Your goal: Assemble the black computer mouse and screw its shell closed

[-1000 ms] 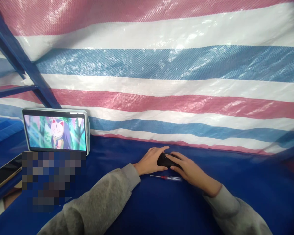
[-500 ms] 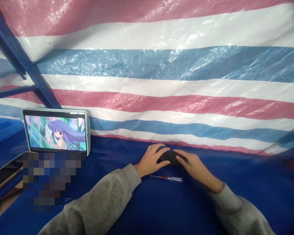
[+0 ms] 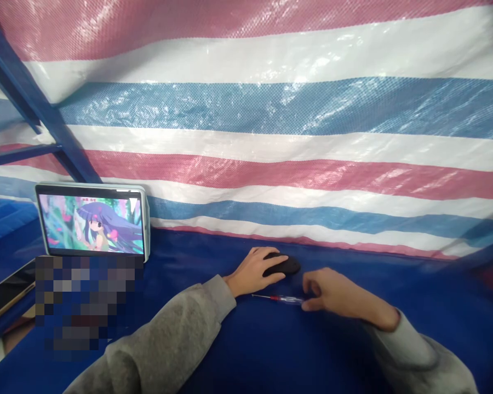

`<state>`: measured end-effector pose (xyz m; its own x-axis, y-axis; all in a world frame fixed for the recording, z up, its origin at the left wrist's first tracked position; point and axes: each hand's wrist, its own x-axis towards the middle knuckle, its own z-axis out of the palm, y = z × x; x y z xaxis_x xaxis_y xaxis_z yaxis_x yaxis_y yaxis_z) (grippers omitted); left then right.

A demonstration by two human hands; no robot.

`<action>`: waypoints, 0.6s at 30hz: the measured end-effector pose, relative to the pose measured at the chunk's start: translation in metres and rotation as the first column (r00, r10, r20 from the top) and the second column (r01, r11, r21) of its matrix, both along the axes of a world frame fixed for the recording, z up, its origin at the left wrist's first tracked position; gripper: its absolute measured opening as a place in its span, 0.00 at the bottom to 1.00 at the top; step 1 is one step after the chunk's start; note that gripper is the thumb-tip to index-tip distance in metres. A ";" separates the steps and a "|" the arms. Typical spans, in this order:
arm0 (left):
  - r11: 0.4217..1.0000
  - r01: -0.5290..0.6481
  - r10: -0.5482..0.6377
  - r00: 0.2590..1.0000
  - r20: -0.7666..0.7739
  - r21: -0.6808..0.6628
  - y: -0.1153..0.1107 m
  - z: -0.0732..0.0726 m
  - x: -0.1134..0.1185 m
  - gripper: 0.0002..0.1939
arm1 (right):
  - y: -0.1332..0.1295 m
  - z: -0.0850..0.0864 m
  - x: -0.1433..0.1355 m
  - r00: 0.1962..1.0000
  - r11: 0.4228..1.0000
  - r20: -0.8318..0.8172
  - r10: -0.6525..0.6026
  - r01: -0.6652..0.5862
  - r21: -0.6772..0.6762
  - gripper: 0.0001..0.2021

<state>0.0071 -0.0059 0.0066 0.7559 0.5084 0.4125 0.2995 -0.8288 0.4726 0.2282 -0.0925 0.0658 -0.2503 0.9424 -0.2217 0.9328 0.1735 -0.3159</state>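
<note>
Mouse (image 3: 290, 265), black and rather small, lies on the blue surface (image 3: 238, 350), near the foot of the striped sheet (image 3: 271, 109). The left hand (image 3: 251, 273) is closed around one end of it, with the thumb on the near side and the fingers over the top. From where I stand, its visible part looks whole; the covered end I cannot check, so how much is done on it, I cannot say. Just nearer to the person lies a screwdriver (image 3: 285, 299), flat and, I judge, not yet lifted, so lifting it is left undone. The right hand (image 3: 334, 293) is at its handle end, fingers curled, with a gap between forefinger and thumb; whether it already grips, I cannot tell. Farther to the left, a tablet (image 3: 92, 223) stands propped, showing a cartoon, and a phone (image 3: 9, 293) is near it.
</note>
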 end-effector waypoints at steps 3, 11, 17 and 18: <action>0.999 0.001 0.000 1.000 0.021 -0.049 -0.001 0.004 -0.001 0.20 | -0.005 -0.011 -0.006 0.996 0.998 0.065 0.054 -0.056 0.031 0.08; 0.989 -0.023 0.054 0.976 0.213 -0.144 -0.001 0.009 -0.004 0.17 | 0.002 0.017 -0.005 0.994 0.990 -0.068 0.082 -0.073 0.124 0.05; 0.989 -0.022 0.063 0.955 0.291 -0.143 -0.002 0.009 -0.006 0.17 | 0.011 0.080 -0.018 0.962 0.968 -0.272 -0.041 0.106 0.227 0.12; 0.990 -0.032 0.073 0.951 0.300 -0.140 -0.002 0.009 -0.006 0.17 | 0.012 0.085 -0.019 0.955 0.956 -0.291 -0.060 0.139 0.258 0.12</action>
<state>0.0011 -0.0077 0.0154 0.5759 0.6094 0.5449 0.1659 -0.7398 0.6521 0.2089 -0.0806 0.1512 -0.1659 0.9797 0.1122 0.8317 0.2002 -0.5179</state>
